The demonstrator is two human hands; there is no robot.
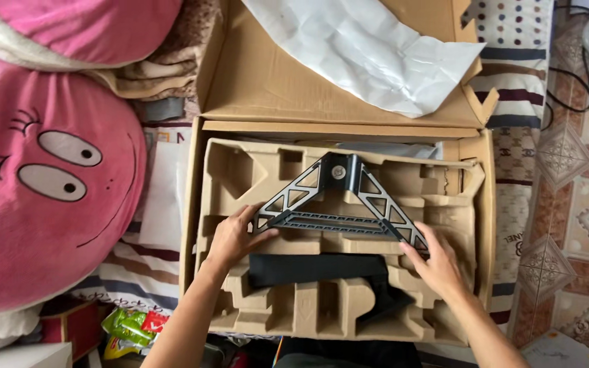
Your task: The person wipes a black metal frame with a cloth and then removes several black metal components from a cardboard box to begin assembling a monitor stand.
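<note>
A black triangular lattice frame lies in the moulded brown pulp tray of an open cardboard box. My left hand grips the frame's lower left corner. My right hand holds its lower right corner. The frame's apex with a round hub points away from me. Below the frame, a flat black piece rests in a recess of the tray between my hands.
The box lid is folded back, with crumpled white paper on it. A big pink cushion with a cartoon face lies at the left. Striped bedding, colourful snack packets and patterned floor tiles surround the box.
</note>
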